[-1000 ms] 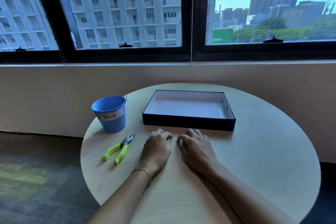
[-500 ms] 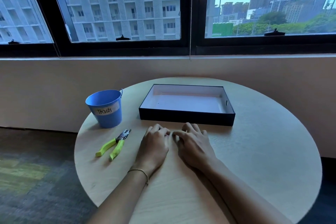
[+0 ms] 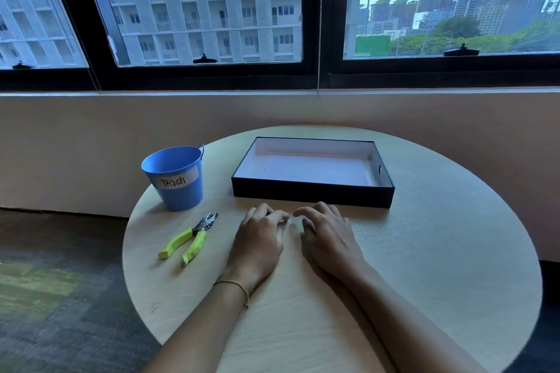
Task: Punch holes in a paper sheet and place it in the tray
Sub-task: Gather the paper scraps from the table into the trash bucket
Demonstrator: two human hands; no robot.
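Resting palms-down side by side at the middle of the round table [image 3: 424, 251], left hand [image 3: 257, 239] and right hand [image 3: 328, 236], fingers loosely curled, fingertips nearly meeting, clamped on nothing visible. Just beside the left hand, toward the table's left edge, the green-handled hole punch [image 3: 189, 238], long axis slanting from handles at the near-left to metal jaws at the far-right, pointing toward the blue "Trash" bucket [image 3: 175, 179]; clearly the left hand's reach. Directly beyond both hands, toward the far edge, the black tray [image 3: 312, 194], a white sheet apparently lying flat inside, though hard to tell from the pale lining.
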